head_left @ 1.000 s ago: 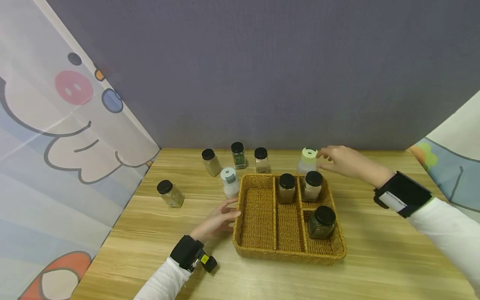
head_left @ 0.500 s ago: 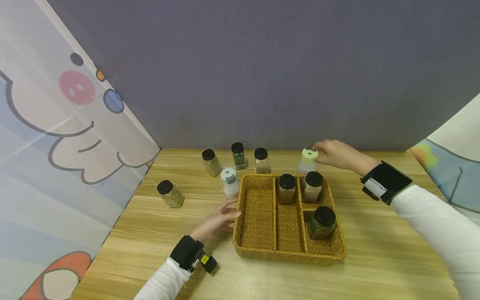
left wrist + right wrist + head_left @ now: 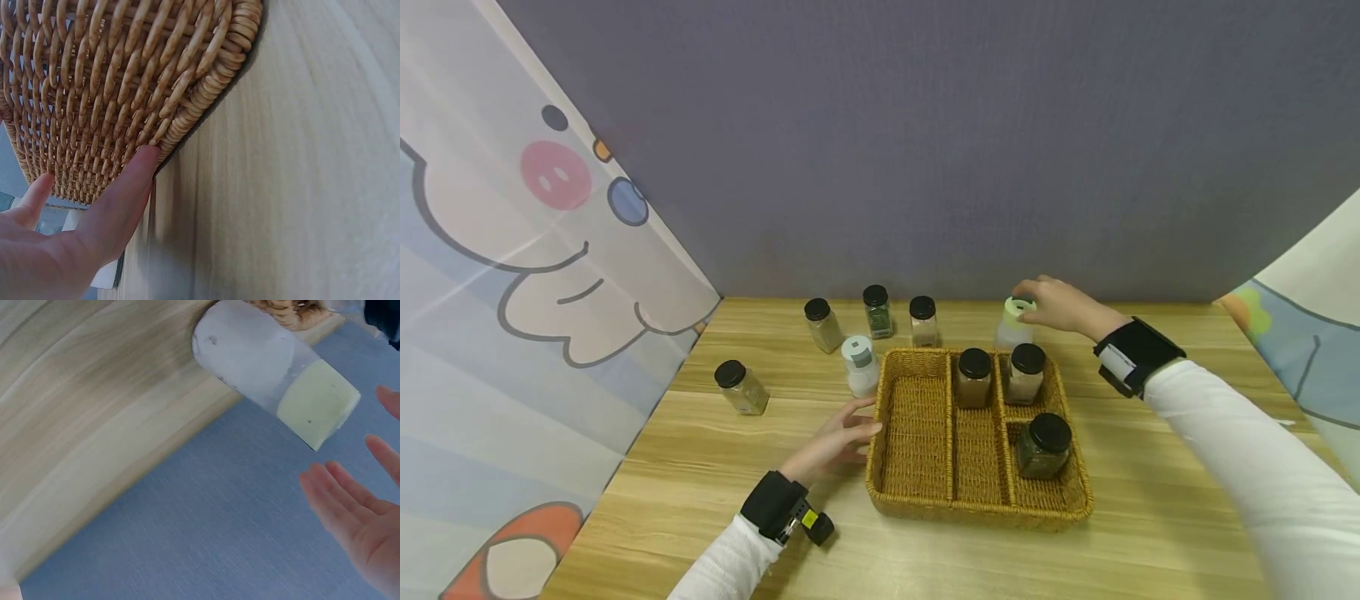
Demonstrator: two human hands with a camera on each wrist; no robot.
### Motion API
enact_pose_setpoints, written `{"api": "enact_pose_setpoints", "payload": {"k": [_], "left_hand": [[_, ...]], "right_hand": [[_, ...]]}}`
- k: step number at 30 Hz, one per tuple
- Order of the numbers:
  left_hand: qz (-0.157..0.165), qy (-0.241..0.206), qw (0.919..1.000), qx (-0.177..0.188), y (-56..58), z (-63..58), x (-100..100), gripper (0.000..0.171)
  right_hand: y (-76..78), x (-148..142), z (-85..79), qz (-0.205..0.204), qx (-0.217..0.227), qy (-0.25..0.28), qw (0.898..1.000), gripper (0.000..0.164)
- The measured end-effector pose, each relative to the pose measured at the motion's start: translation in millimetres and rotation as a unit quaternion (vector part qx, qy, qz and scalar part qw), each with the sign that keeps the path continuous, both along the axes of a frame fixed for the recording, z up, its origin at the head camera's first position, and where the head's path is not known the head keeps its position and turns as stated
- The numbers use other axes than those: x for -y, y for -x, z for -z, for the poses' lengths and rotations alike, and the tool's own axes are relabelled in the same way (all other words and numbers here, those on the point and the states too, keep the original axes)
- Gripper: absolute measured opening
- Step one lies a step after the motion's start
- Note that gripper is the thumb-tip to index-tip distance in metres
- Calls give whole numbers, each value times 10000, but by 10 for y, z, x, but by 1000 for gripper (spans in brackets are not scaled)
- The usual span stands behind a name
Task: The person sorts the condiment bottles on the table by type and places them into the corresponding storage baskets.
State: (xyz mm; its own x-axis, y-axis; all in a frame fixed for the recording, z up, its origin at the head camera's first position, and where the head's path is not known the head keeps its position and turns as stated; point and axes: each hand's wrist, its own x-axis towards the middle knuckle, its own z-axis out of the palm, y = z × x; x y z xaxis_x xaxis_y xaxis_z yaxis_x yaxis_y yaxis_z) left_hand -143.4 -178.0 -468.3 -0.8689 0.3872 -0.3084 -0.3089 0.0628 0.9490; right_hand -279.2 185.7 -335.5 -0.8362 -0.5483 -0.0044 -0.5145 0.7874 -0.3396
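Note:
My left hand [image 3: 831, 442] rests its extended fingertips and thumb on the left wall of a woven wicker basket [image 3: 910, 502], low on the weave in the left wrist view. Over at the back right, my right hand [image 3: 1060, 307] is beside a seasoning jar [image 3: 1011, 333] with a pale green lid and whitish contents. In the right wrist view its fingers [image 3: 331, 494] are spread around the green lid [image 3: 319, 403] with a gap between. That jar stands upright on the table behind the basket. Its far side is partly hidden by the hand in the head view.
Black-lidded jars stand in the basket: one brown [image 3: 973, 379], one pale [image 3: 1025, 373], one dark green [image 3: 1043, 446]. A white-lidded jar [image 3: 861, 367] is near its left corner. Several more black-lidded jars [image 3: 742, 388] are to the left and behind. A grey panel [image 3: 962, 167] borders the back edge.
My right hand has shifted left and over, its fingertips now around the green lid in the head view. The left hand, basket and jars have stayed put.

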Motion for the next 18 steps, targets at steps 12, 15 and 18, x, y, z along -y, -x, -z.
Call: {"api": "enact_pose_setpoints", "payload": {"k": [12,15,18], "left_hand": [[30,38,10000,31,-3,-36,8,77],[34,65,10000,35,1,-27,9,78],[39,101,9999,47,0,-33,7,78]], "right_hand": [[95,71,83,204,368,-93,9991,44],[108,91,100,223,403,-146,9988,43],[122,110,120,243,451,-204,9985,43]]}}
